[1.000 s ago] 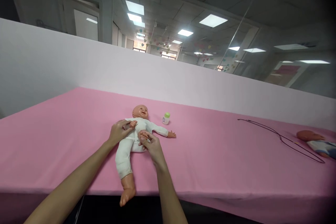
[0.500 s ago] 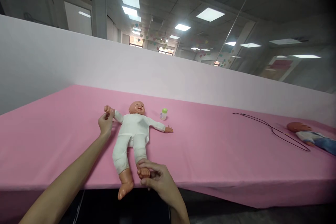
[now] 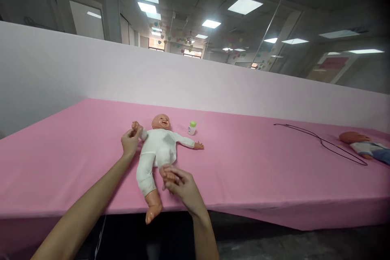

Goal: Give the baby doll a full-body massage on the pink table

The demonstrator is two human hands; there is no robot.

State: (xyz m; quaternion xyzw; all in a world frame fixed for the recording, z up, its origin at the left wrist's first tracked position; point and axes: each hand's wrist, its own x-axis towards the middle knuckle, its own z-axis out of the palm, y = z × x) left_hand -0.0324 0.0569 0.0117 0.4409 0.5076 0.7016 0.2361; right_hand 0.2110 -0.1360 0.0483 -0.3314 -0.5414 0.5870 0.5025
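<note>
The left hand is gripping a white-suited baby doll by one hand, fingers curling closely round it. The right hand is holding one foot between thumb and fingers, that leg bending at the knee. The doll is lying face up between both hands, its other foot overhanging the pink-covered worktop. Beyond the right hand, a green-capped bottle is standing; far to its right, a dark cord and a second doll are lying.
</note>
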